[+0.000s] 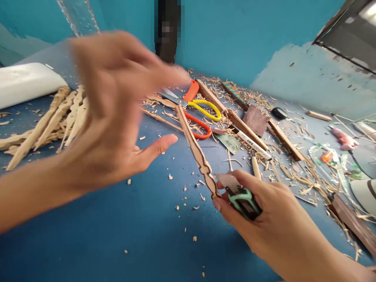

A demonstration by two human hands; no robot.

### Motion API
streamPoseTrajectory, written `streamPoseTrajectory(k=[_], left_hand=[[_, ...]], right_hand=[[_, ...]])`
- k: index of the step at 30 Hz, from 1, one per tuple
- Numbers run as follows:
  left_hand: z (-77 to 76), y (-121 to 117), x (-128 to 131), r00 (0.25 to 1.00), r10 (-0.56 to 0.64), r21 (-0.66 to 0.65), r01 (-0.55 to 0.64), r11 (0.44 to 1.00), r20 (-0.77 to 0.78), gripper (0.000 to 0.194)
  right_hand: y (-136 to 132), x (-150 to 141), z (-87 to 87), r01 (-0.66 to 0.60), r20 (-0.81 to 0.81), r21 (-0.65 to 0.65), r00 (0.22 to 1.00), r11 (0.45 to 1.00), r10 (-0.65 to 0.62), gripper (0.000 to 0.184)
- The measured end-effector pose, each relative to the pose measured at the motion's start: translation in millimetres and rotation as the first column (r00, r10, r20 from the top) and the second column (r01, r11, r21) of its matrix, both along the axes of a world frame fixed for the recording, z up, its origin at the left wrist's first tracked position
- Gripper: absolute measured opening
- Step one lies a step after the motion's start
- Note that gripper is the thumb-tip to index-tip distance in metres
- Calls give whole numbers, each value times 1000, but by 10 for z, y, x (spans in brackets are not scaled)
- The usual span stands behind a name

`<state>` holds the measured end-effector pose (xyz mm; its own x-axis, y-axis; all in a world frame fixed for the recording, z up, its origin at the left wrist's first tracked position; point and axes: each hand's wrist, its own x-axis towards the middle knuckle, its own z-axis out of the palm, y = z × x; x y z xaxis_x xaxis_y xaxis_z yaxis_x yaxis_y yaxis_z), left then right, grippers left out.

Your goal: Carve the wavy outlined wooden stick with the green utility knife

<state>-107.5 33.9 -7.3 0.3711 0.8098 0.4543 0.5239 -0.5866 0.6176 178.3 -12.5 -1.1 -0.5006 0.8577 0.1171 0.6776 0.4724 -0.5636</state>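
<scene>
My right hand [264,215] grips a green and black utility knife [245,201], its blade pointing up and left. The thumb and a fingertip of that same hand pinch the lower end of a thin carved wooden stick [201,160] with a dark outline along its wavy edges. The stick slants up and to the left above the blue table [141,235]. My left hand [114,113] is raised left of the stick, apart from it. Its thumb and fingers are spread, blurred by motion, with nothing between them.
Several carved wooden pieces [55,113] lie at the left beside a white object [26,84]. Scissors with yellow and red handles [205,109], wooden strips [249,127], a white marker [254,145] and a black computer mouse [279,113] lie among wood shavings.
</scene>
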Motion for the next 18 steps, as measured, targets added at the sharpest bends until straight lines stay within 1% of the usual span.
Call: streamPoseTrajectory(k=[1, 2, 3, 4, 5, 6, 7, 9, 11, 12, 13, 14, 16, 18], left_hand=[[46, 80, -62, 979, -64, 110, 86, 990, -193, 46], [76, 162, -104, 931, -165, 103, 208, 973, -325, 32], [83, 242, -125, 878, -278, 57, 324, 944, -389, 32], [67, 314, -129, 835, -389, -3, 421, 907, -389, 33], [30, 375, -121, 808, -462, -83, 466, 881, -367, 35], [-23, 421, -106, 802, -506, -120, 496, 860, -316, 33], [-84, 451, -90, 804, -532, -146, 512, 847, -267, 32], [-200, 463, -67, 821, -534, -165, 509, 845, -200, 29], [-274, 430, -63, 835, -518, -190, 487, 853, -185, 29], [-289, 407, -67, 843, -507, -213, 469, 857, -181, 30], [-292, 386, -73, 848, -500, -247, 453, 857, -178, 32], [-286, 371, -79, 852, -498, -276, 445, 852, -162, 35], [-265, 364, -93, 855, -508, -319, 453, 832, -109, 38], [-255, 384, -102, 851, -521, -344, 470, 813, -70, 38]], right_hand=[[-18, 4, -17, -28, 19, 0, 999, 1000, 28, 14], [-38, 0, -33, -50, 35, -4, 998, 999, 50, 15], [-56, -6, -45, -65, 49, -13, 997, 998, 66, 17], [-69, -12, -48, -79, 62, -27, 995, 997, 81, 18], [-70, -13, -40, -91, 69, -37, 993, 995, 94, 19], [-56, -7, -20, -110, 73, -51, 991, 993, 114, 17], [-22, 8, 12, -137, 69, -60, 988, 989, 141, 14], [114, 57, 89, -202, 43, -52, 978, 978, 204, 9], [320, 104, 142, -277, 44, -34, 959, 960, 278, 19], [433, 115, 148, -357, 65, -35, 931, 934, 358, 23], [543, 114, 136, -430, 127, -39, 893, 902, 431, 27], [640, 100, 111, -474, 196, -15, 862, 880, 467, 31], [782, 41, 31, -520, 305, 51, 821, 853, 483, 35], [854, -36, -56, -541, 314, 104, 814, 835, 489, 36]])
